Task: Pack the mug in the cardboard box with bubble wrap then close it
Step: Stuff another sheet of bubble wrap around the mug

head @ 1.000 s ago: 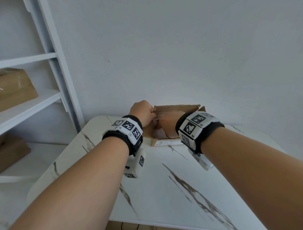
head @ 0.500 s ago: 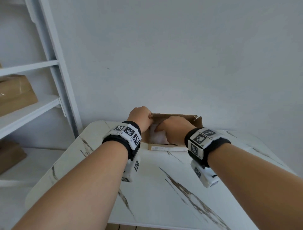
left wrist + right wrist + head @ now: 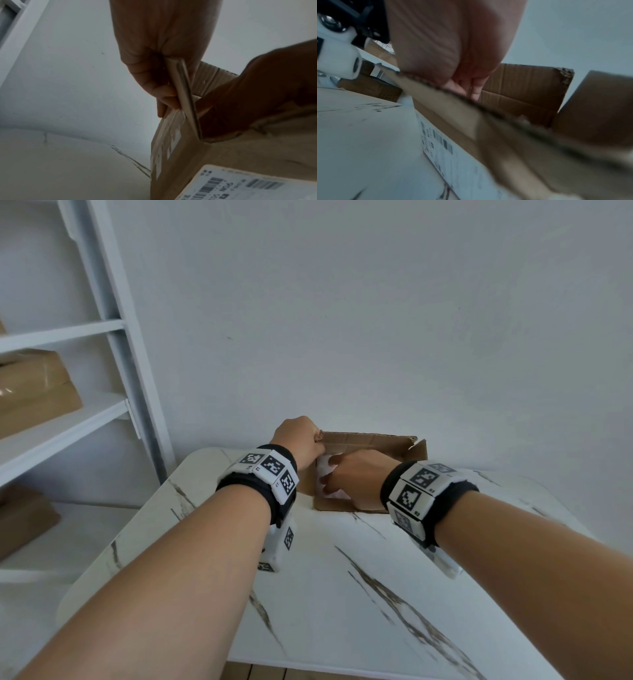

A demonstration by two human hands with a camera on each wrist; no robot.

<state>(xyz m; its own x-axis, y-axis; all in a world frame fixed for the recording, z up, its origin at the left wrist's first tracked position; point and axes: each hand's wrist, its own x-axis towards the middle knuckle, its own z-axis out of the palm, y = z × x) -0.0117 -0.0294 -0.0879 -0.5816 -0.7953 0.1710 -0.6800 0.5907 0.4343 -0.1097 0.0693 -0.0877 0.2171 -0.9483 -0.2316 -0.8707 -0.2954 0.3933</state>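
Since a second ago the right hand point(image 3: 359, 477) has pulled back toward the near wall of the cardboard box point(image 3: 373, 445) and now dips in over that edge, so more of the white bubble wrap point(image 3: 323, 474) shows inside. The head view has tipped up a bit too, and the box sits lower in it.

The left hand point(image 3: 297, 440) hasn't really budged: its fingers point(image 3: 164, 100) and thumb pinch the left flap point(image 3: 185, 94) and hold it upright, out of the way. The right hand's fingers point(image 3: 473, 88) reach down inside the box, loosely curled; whether they grip anything I can't tell. The far flap point(image 3: 527, 88) stands up and the right flap point(image 3: 419, 451) is open as well.

The mug itself isn't visible. My guess is it's under that wrap in the box, and the right hand is tucking the padding down. If so, the packing is about done and folding the flaps is what's left.

On the near wall is a white shipping label point(image 3: 240, 185) with barcodes. The print is too blurry to read, no brand I can make out. The box stands toward the far edge of the white marbled surface point(image 3: 342, 594).
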